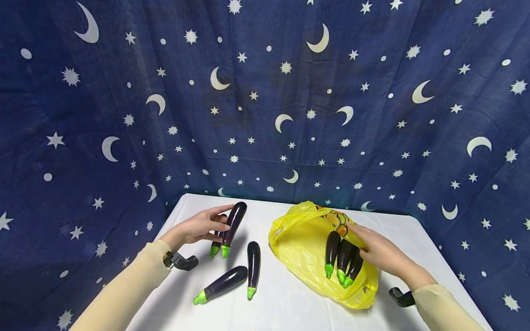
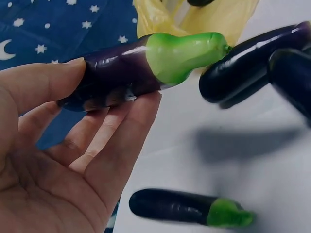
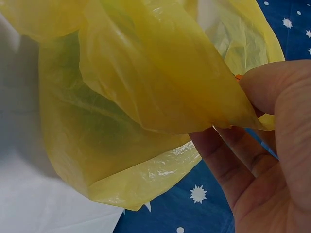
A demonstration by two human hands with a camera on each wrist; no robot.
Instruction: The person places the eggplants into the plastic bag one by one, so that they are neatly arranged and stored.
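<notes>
My left hand (image 1: 203, 226) holds a dark purple eggplant (image 1: 234, 225) above the table, pinched between thumb and fingertips. In the left wrist view the held eggplant (image 2: 124, 65) shows its bright green stem end pointing away from the palm. Partly behind that hand lies another eggplant (image 1: 215, 249) on the table. A yellow plastic bag (image 1: 296, 257) spreads open at the right, with three eggplants (image 1: 342, 257) showing inside, green ends toward me. My right hand (image 1: 383, 250) pinches the bag's right edge; in the right wrist view the thin plastic (image 3: 160, 73) passes between thumb and fingers.
Two more eggplants lie between the left hand and the bag, one slanted eggplant (image 1: 223, 284) and one nearly upright in view (image 1: 254, 269). Everything rests on a white-covered table (image 1: 232, 317). A dark blue curtain (image 1: 256, 92) with moons and stars stands behind and at the sides.
</notes>
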